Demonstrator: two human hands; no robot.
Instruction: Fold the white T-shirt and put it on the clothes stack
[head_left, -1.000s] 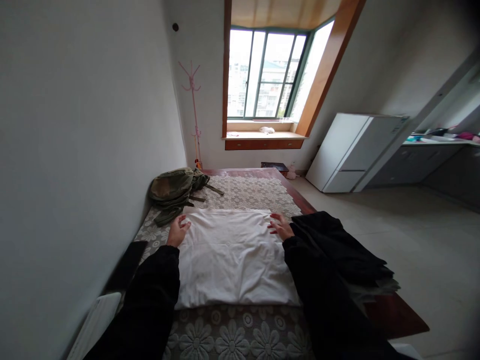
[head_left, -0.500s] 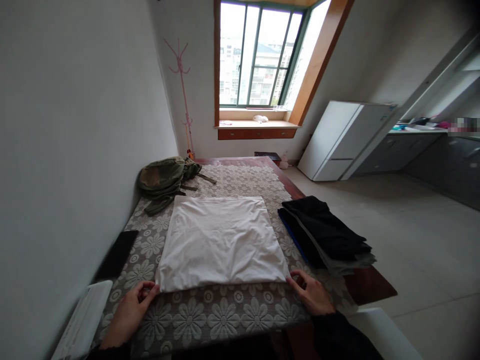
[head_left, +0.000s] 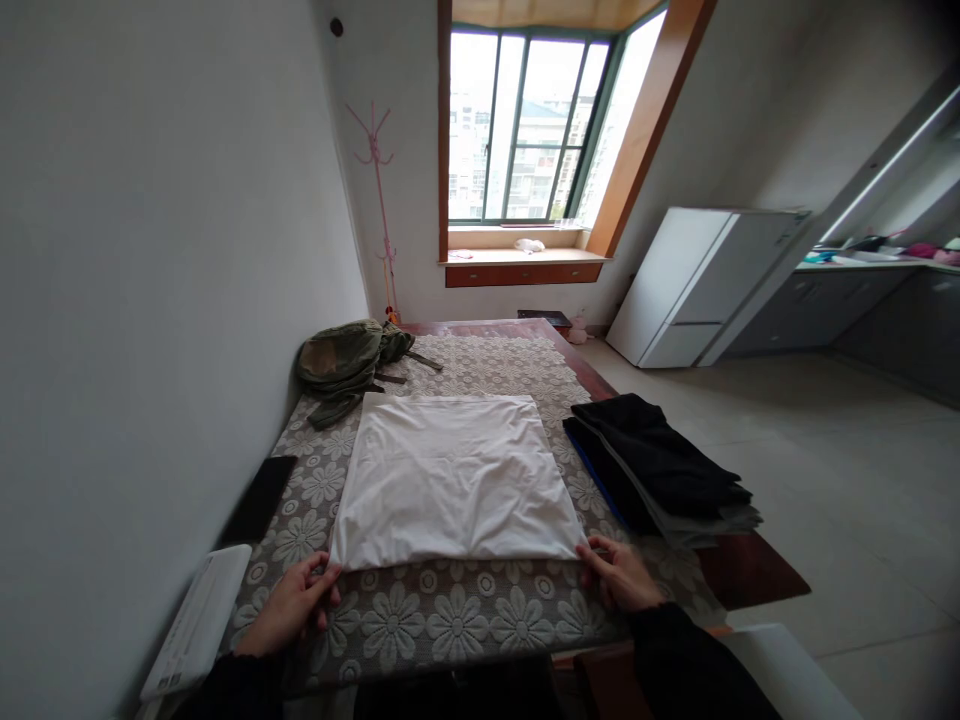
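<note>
A white cloth garment (head_left: 457,480), folded to a near rectangle with some wrinkles, lies flat on the flowered tablecloth (head_left: 394,625). My left hand (head_left: 296,600) pinches its near left corner between thumb and fingers. At the near right corner, my right hand (head_left: 616,575) has the fabric pinched in the same way. The near edge runs fairly straight between both hands. To the right, a stack of dark folded clothes (head_left: 660,460) sits by the table's side, black on top with grey and blue edges showing below.
An olive backpack (head_left: 341,360) rests at the far left against the wall. Nearer on that side are a flat black object (head_left: 260,498) and a white power-strip-like box (head_left: 199,620). A white chair-like surface (head_left: 787,665) stands at the lower right. A white fridge (head_left: 697,285) is beyond.
The camera view has tilted up and turned slightly left, so the scene sits further right. Both hands remain at the garment's near corners, and the garment looks much the same.
</note>
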